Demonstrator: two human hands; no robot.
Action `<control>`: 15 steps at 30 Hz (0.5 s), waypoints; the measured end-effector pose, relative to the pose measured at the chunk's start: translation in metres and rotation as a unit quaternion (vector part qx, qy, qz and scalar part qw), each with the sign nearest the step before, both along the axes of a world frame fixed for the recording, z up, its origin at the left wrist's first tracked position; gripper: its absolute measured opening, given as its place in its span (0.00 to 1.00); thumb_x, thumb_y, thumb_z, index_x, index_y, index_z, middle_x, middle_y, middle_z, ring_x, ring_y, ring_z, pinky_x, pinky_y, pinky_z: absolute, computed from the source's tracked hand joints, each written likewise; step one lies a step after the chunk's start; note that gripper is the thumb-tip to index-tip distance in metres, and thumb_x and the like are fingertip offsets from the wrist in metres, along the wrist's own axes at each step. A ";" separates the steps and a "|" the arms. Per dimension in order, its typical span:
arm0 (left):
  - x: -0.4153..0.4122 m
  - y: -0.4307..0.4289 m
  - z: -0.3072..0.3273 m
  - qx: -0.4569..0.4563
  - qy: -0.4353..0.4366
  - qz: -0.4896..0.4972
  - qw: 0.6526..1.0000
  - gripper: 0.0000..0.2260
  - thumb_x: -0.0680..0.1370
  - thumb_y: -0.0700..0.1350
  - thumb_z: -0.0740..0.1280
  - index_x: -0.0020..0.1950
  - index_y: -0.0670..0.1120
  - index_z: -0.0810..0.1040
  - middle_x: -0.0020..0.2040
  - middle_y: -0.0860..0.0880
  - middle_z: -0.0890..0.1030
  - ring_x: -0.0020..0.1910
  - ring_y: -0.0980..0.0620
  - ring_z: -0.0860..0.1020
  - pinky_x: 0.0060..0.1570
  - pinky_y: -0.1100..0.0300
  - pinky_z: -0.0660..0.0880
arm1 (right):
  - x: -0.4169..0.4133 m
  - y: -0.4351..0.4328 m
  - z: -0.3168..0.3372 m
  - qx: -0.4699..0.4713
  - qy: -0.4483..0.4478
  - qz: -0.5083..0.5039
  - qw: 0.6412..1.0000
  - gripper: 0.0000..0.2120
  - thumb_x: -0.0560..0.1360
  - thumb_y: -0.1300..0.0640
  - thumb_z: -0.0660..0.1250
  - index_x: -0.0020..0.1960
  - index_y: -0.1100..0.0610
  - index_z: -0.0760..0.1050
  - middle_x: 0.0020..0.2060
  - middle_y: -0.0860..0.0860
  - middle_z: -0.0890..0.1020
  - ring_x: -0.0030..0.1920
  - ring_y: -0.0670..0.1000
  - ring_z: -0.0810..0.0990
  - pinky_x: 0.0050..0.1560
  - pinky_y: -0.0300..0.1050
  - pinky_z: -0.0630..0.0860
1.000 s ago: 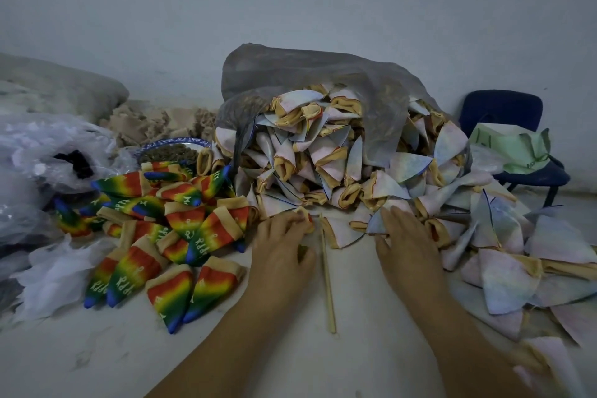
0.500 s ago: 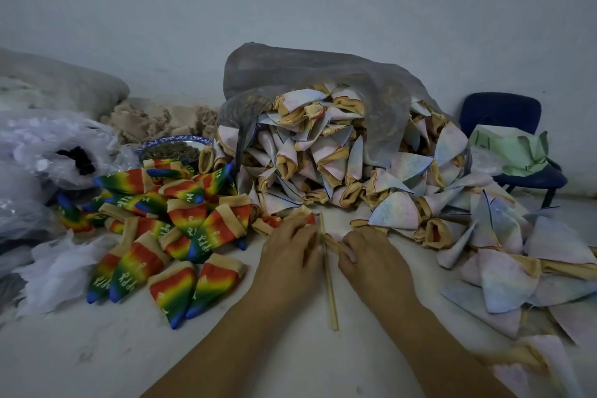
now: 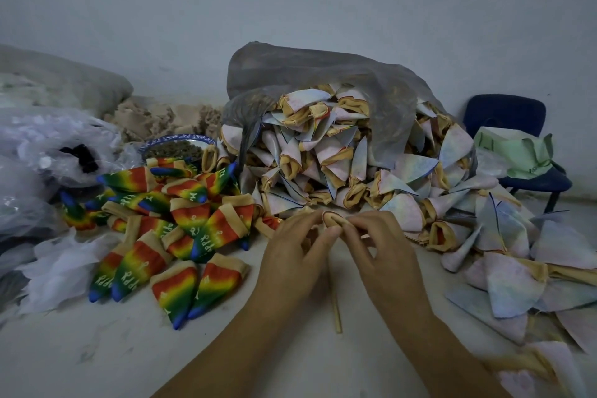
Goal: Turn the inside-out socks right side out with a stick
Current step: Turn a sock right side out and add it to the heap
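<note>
The fingers (image 3: 326, 231) of the left hand (image 3: 295, 265) and the fingers (image 3: 357, 222) of the right hand (image 3: 386, 268) are curled and clamped on the tan cuff of one inside-out sock (image 3: 332, 219), one hand on each side, so that the cuff mouth stands open between them; the rest of this sock is hidden behind the hands. The stick (image 3: 336, 310) runs along the 12-to-6 o'clock line beneath the hands. Only its lower end is visible, projecting toward 6 o'clock between the wrists and lying on the pale floor (image 3: 97, 362); whether its upper end sits inside the cuff cannot be told. At 9 o'clock from the hands lies a loose heap of rainbow socks (image 3: 168, 229), right side out, with tan cuffs and white lettering. From 12 o'clock round to 4 o'clock spreads the pile of inside-out socks (image 3: 339, 168), pale with tan cuffs, spilling out of a grey translucent bag (image 3: 323, 74) that stands against the wall. At 10 o'clock a blue-rimmed bowl (image 3: 161, 140) sits just behind the rainbow socks. Crumpled clear plastic bags (image 3: 42, 145) occupy the far 9 o'clock edge. At 2 o'clock a blue chair (image 3: 504, 116) stands near the wall, with a green sheet (image 3: 517, 155) resting on its seat
</note>
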State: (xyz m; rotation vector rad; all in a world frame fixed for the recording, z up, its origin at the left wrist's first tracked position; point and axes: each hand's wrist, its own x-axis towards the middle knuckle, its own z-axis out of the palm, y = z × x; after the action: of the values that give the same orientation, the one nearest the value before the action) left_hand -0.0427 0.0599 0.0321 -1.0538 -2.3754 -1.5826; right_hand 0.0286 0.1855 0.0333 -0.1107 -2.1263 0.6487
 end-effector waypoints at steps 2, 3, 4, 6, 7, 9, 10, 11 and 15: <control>0.001 -0.001 0.002 0.024 -0.053 0.000 0.998 0.16 0.77 0.60 0.62 0.63 0.60 0.76 0.54 0.65 0.77 0.55 0.73 0.72 0.51 0.76 0.70 | 0.000 -0.003 0.000 0.009 -0.018 0.013 1.000 0.11 0.77 0.53 0.62 0.50 0.59 0.79 0.48 0.50 0.77 0.44 0.46 0.78 0.39 0.42 0.80; 0.002 -0.001 0.003 0.032 -0.072 0.001 0.997 0.14 0.78 0.57 0.64 0.64 0.60 0.74 0.53 0.66 0.77 0.54 0.75 0.72 0.50 0.79 0.69 | -0.001 -0.005 -0.001 0.011 -0.024 0.016 1.000 0.11 0.77 0.53 0.62 0.49 0.59 0.78 0.47 0.50 0.77 0.43 0.46 0.79 0.39 0.44 0.80; 0.002 -0.001 0.003 0.040 -0.085 0.001 0.996 0.14 0.80 0.54 0.64 0.66 0.60 0.74 0.54 0.67 0.76 0.54 0.75 0.72 0.50 0.80 0.69 | -0.001 -0.006 -0.001 0.017 -0.026 0.014 0.999 0.11 0.78 0.53 0.62 0.49 0.59 0.78 0.47 0.50 0.77 0.42 0.46 0.78 0.38 0.44 0.79; 0.002 -0.001 0.004 0.051 -0.095 0.000 0.994 0.14 0.81 0.49 0.64 0.66 0.61 0.73 0.57 0.65 0.77 0.57 0.72 0.73 0.55 0.78 0.70 | -0.002 -0.008 -0.002 0.040 -0.020 0.005 0.999 0.09 0.78 0.55 0.62 0.48 0.60 0.78 0.46 0.51 0.77 0.42 0.45 0.77 0.36 0.45 0.79; 0.002 -0.002 0.005 0.056 -0.095 0.000 0.994 0.14 0.82 0.47 0.63 0.65 0.63 0.73 0.57 0.65 0.77 0.57 0.71 0.73 0.56 0.77 0.70 | -0.002 -0.009 -0.001 0.050 -0.016 0.001 0.999 0.09 0.78 0.56 0.62 0.48 0.60 0.78 0.46 0.51 0.78 0.42 0.45 0.77 0.36 0.46 0.79; 0.004 -0.003 0.009 0.071 -0.102 0.005 0.992 0.14 0.82 0.45 0.64 0.57 0.67 0.73 0.50 0.71 0.77 0.54 0.76 0.72 0.53 0.79 0.69 | -0.001 -0.010 0.001 0.056 -0.020 -0.006 0.998 0.10 0.78 0.56 0.61 0.47 0.60 0.77 0.46 0.51 0.78 0.42 0.48 0.78 0.34 0.48 0.79; 0.004 -0.003 0.010 0.078 -0.110 0.007 0.991 0.16 0.81 0.44 0.64 0.53 0.69 0.73 0.45 0.74 0.78 0.51 0.78 0.72 0.50 0.80 0.68 | -0.001 -0.010 0.002 0.056 -0.026 -0.010 0.998 0.09 0.78 0.56 0.61 0.47 0.60 0.77 0.46 0.51 0.78 0.41 0.49 0.79 0.34 0.48 0.79; 0.004 -0.003 0.010 0.082 -0.117 0.009 0.990 0.17 0.81 0.44 0.65 0.50 0.70 0.73 0.42 0.76 0.78 0.50 0.79 0.72 0.48 0.81 0.68 | 0.000 -0.010 0.002 0.057 -0.033 -0.014 0.998 0.08 0.78 0.57 0.62 0.47 0.60 0.77 0.46 0.51 0.78 0.41 0.49 0.79 0.34 0.49 0.79; 0.003 -0.001 0.006 0.107 -0.141 0.008 0.984 0.16 0.81 0.44 0.66 0.45 0.68 0.77 0.43 0.71 0.80 0.46 0.70 0.78 0.44 0.76 0.72 | -0.001 -0.009 0.001 0.052 -0.064 -0.036 0.996 0.04 0.78 0.60 0.64 0.47 0.59 0.76 0.46 0.50 0.77 0.40 0.49 0.78 0.34 0.50 0.78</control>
State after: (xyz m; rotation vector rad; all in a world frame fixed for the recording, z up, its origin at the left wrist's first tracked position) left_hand -0.0397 0.0588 0.0385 -0.8147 -2.2954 -2.0463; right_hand 0.0280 0.1761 0.0344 -0.1745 -2.2633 0.4992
